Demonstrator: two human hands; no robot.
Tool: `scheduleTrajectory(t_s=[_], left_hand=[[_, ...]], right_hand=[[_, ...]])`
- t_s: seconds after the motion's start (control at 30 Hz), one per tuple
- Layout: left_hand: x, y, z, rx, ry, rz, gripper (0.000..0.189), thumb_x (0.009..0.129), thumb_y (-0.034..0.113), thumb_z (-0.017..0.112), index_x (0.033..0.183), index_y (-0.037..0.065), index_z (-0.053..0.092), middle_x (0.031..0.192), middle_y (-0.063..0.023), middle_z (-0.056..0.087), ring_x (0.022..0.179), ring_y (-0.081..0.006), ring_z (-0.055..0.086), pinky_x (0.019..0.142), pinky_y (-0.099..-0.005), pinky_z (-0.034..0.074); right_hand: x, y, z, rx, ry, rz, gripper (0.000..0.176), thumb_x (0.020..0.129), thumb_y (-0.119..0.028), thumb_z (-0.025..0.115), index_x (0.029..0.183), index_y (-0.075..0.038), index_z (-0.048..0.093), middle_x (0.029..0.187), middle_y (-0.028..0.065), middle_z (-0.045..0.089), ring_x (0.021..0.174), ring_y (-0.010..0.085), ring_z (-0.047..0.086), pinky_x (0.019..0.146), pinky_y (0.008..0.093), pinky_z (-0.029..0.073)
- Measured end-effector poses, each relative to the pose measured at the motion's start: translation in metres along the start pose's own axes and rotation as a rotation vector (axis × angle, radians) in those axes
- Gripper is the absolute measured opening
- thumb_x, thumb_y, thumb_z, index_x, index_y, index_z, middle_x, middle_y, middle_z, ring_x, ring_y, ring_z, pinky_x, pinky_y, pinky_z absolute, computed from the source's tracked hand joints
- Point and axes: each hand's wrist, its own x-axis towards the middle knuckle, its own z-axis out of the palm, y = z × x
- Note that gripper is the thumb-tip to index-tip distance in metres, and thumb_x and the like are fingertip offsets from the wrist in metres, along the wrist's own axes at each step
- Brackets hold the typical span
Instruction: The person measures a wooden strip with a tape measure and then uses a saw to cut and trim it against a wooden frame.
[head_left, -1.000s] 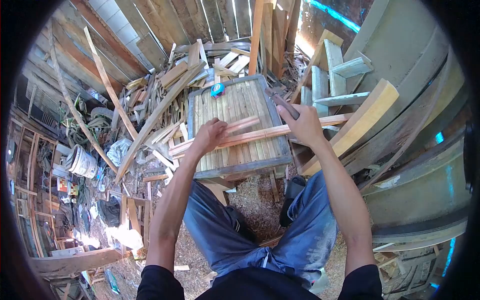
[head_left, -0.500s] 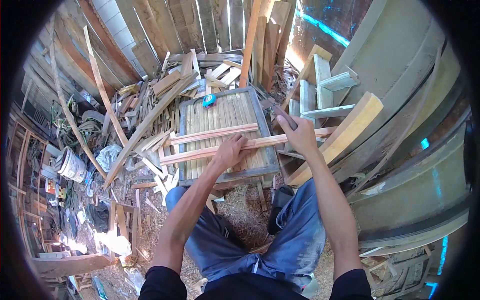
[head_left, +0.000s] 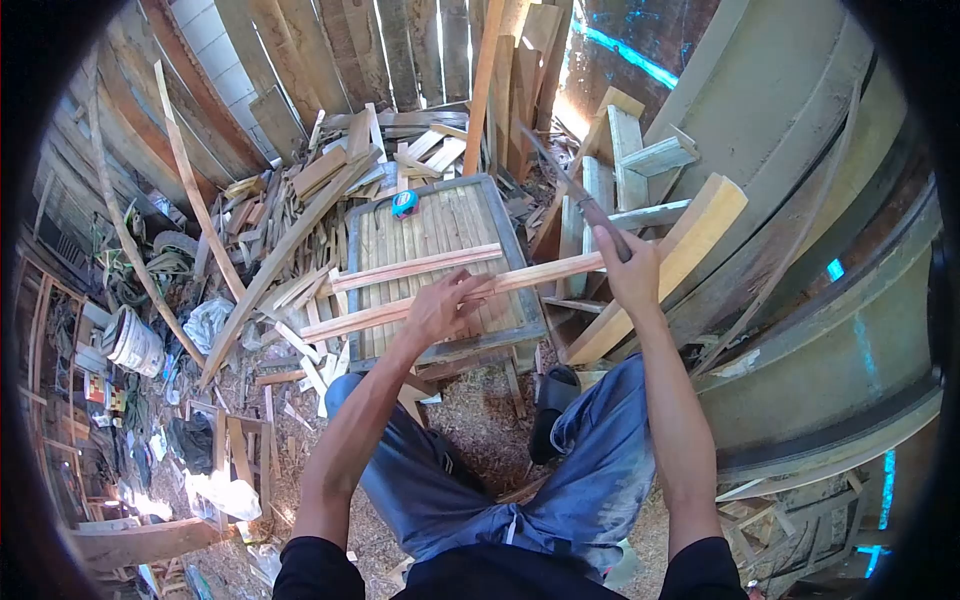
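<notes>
My left hand (head_left: 440, 308) is closed around a long reddish wooden strip (head_left: 360, 320), which lies slantwise over a framed slatted panel (head_left: 480, 345). Its fingertips are a little blurred. In my right hand (head_left: 633, 270) is a machete (head_left: 570, 180), gripped by its handle with the long dark blade pointing up and away to the left. The right end of the strip passes close to that hand, partly hidden by it. A second wooden strip (head_left: 415, 268) rests on the panel just beyond the first. Near the panel's far edge sits a blue tape measure (head_left: 404, 204).
Scrap wood (head_left: 330, 180) is heaped behind and left of the panel. A thick pale board (head_left: 665, 265) leans at the right, beside a wooden step-like frame (head_left: 630, 165). A white bucket (head_left: 135, 342) lies tilted at the left. Wood shavings cover the ground by my feet.
My right hand has moved right, and the machete has turned so that its blade shows at full length. My left hand stays on the strip. The view has shifted slightly.
</notes>
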Motion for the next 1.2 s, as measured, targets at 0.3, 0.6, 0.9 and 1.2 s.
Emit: scheduleTrajectory(t_s=[0.3, 0.6, 0.9, 1.2], left_hand=[[-0.015, -0.017, -0.03, -0.167, -0.167, -0.221, 0.032, 0.089, 0.022, 0.066, 0.118, 0.009, 0.062, 0.096, -0.0135, 0.069, 0.086, -0.0304, 0.068, 0.073, -0.0392, 0.051], [-0.019, -0.012, -0.001, -0.219, -0.013, -0.223, 0.046, 0.079, 0.018, 0.076, 0.119, 0.004, 0.06, 0.099, -0.0214, 0.067, 0.094, -0.0356, 0.066, 0.079, -0.0417, 0.051], [0.011, 0.004, 0.044, -0.14, 0.041, -0.093, 0.038, 0.072, 0.017, 0.08, 0.105, 0.002, 0.069, 0.097, -0.0134, 0.066, 0.095, -0.0325, 0.063, 0.083, -0.04, 0.049], [0.012, -0.007, 0.051, -0.201, 0.129, -0.053, 0.039, 0.072, 0.024, 0.079, 0.103, 0.005, 0.066, 0.101, -0.0131, 0.061, 0.099, -0.0346, 0.057, 0.086, -0.0418, 0.048]], right_hand=[[0.009, -0.014, 0.016, -0.003, 0.066, 0.026, 0.051, 0.09, -0.042, 0.065, 0.074, 0.006, 0.063, 0.051, 0.0046, 0.038, 0.051, 0.0111, 0.035, 0.048, 0.0345, 0.03], [0.001, -0.017, 0.011, -0.06, -0.088, -0.01, 0.045, 0.087, -0.041, 0.066, 0.08, 0.003, 0.069, 0.057, 0.0225, 0.056, 0.049, 0.0333, 0.054, 0.053, 0.0412, 0.042], [-0.002, 0.01, -0.008, -0.136, -0.077, 0.038, 0.043, 0.086, -0.04, 0.066, 0.078, 0.002, 0.069, 0.054, 0.0187, 0.054, 0.049, 0.0306, 0.056, 0.054, 0.0405, 0.043], [-0.03, -0.016, -0.01, -0.072, -0.185, 0.097, 0.043, 0.09, -0.038, 0.066, 0.081, 0.004, 0.067, 0.054, 0.0086, 0.049, 0.051, 0.0134, 0.043, 0.05, 0.0341, 0.036]])
